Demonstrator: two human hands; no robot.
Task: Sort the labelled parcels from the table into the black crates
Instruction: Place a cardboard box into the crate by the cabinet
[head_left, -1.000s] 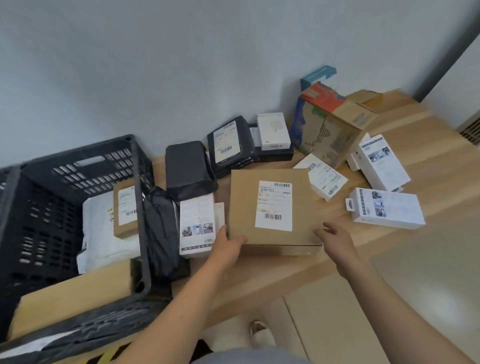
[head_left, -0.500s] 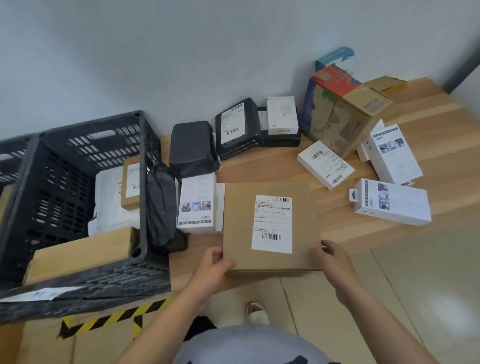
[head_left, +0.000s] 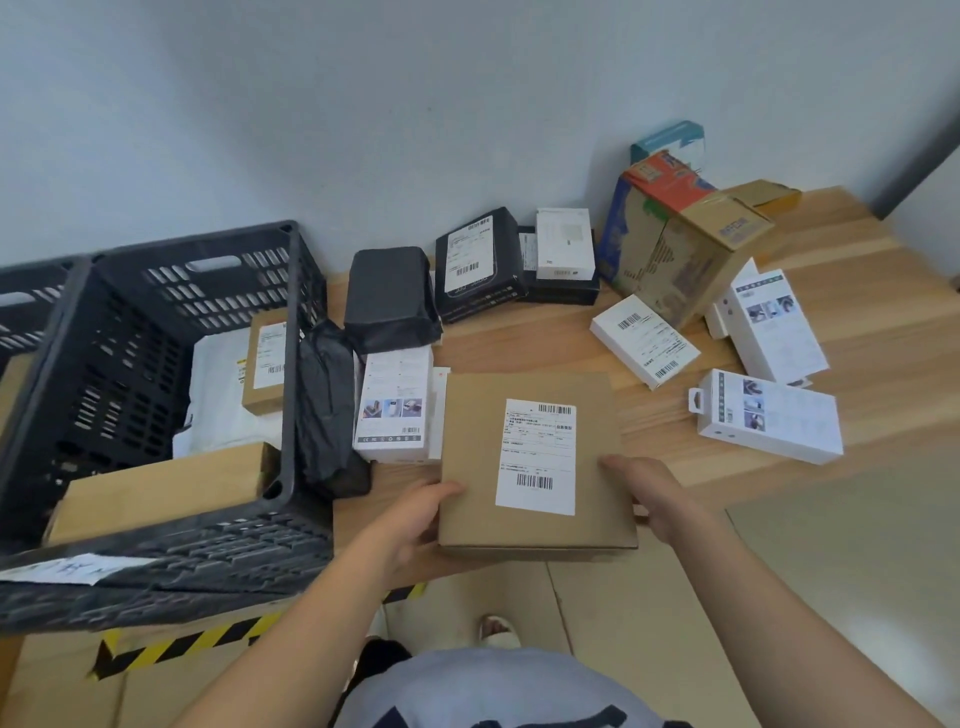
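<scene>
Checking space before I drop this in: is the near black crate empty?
Not empty. The black crate already holds a brown box and a white bag.

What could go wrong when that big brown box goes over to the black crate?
The flat brown box sticks out past the table edge, held only at its sides by the left hand and right hand; a loose grip might drop it. The black crate already holds parcels, so it may sit crooked. Swinging left, it could bump the white box.
</scene>
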